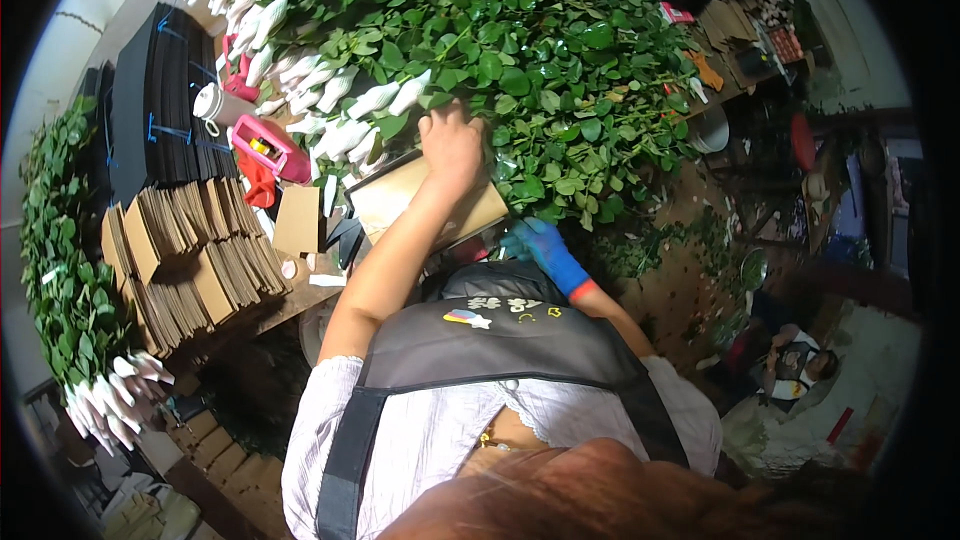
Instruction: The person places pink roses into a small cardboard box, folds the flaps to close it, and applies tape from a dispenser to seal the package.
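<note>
Bare and bent at the fingers, my left hand (452,145) presses in at the near edge of a large heap of leafy green stems (520,70). Its fingertips are partly hidden by leaves, and whatever they hold does not show. Under that wrist lies a tan cardboard sheet (390,202) with a dark edge. My right hand (548,252) wears a blue glove with a red cuff. It is close to my apron, just below the heap's near edge, and its fingers are smeared. Flower heads in white sleeves (350,100) line the heap's left side.
Left on the table are folded cardboard pieces (200,265), stacked black sheets (165,100), a pink tape dispenser (270,148) and a white lidded cup (222,108). A white bucket (710,130) stands right of the heap. Another person (797,362) is at the lower right.
</note>
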Demonstrator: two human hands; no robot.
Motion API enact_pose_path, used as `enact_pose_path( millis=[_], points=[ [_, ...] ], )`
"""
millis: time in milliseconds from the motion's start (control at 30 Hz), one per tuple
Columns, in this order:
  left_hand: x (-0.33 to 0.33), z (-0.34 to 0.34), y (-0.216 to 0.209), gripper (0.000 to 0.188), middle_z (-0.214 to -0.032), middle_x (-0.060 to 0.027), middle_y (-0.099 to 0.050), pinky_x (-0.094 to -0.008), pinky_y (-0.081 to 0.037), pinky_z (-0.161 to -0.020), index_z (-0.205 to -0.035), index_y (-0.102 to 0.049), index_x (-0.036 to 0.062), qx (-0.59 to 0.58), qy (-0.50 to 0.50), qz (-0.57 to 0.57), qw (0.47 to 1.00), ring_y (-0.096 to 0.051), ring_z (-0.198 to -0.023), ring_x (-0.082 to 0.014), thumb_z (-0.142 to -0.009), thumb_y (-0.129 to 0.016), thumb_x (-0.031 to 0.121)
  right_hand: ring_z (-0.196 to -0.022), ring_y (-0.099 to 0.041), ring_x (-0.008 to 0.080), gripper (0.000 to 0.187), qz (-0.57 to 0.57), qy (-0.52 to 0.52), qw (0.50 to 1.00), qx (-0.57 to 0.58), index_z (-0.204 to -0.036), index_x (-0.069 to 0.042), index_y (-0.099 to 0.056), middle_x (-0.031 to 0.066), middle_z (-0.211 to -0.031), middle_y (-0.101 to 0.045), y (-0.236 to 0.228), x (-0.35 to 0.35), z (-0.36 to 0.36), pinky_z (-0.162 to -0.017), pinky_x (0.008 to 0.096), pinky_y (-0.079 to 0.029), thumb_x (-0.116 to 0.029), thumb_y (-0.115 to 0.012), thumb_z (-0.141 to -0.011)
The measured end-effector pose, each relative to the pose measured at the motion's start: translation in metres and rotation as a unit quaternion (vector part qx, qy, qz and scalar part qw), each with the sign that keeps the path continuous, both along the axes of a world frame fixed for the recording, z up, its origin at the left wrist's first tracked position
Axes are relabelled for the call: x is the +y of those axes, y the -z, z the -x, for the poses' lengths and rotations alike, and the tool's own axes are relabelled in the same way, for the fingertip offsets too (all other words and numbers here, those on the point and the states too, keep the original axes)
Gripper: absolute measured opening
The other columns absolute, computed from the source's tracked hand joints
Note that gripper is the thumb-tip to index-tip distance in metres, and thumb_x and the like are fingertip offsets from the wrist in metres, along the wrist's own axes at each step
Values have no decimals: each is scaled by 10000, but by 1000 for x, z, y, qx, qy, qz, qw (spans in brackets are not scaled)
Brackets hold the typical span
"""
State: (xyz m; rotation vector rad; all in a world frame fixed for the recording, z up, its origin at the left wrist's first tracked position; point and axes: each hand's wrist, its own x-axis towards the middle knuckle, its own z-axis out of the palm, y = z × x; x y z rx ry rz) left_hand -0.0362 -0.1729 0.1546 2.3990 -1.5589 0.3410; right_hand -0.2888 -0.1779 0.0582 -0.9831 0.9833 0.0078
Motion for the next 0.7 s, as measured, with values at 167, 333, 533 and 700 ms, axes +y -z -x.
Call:
enact_pose_path(
  millis=[167,333,533,700],
  points=[
    [2,5,-14,152,-1094,-137,-623,-429,-393,-829,-860,-754,144,16,16,48,999,-537,-1013,-339,-825,-609,177,-894,-698,287,252,98,3,990,100,-1137,-49,-643,163,-1093,-698,89,-34,-46,-724,406,-547,-195,-548,-955],
    [58,-9,-43,269,-1082,-134,-607,-482,-412,-947,-1044,-748,126,142,100,171,970,-531,-1105,-354,-783,-689,93,-1013,-691,344,339,381,-350,821,242,-1162,-58,-669,194,-1193,-680,79,-58,-17,-895,457,-531,-254,-590,-897],
    [208,-22,-20,175,-1105,-103,-631,-342,-479,-890,-1085,-710,54,314,-102,281,901,-598,-1031,-236,-925,-656,99,-936,-692,345,385,422,-532,719,148,-1022,-118,-743,155,-1034,-718,-143,-31,-25,-834,448,-552,-444,-571,-912],
    [291,-29,77,285,-1100,-27,-666,-272,-487,-875,-1233,-656,90,608,-317,331,648,-618,-980,-122,-1020,-611,275,-1014,-687,312,304,546,-305,697,-350,-1159,-85,-702,125,-1144,-711,-181,36,-130,-884,407,-548,-285,-675,-931]
  ],
)
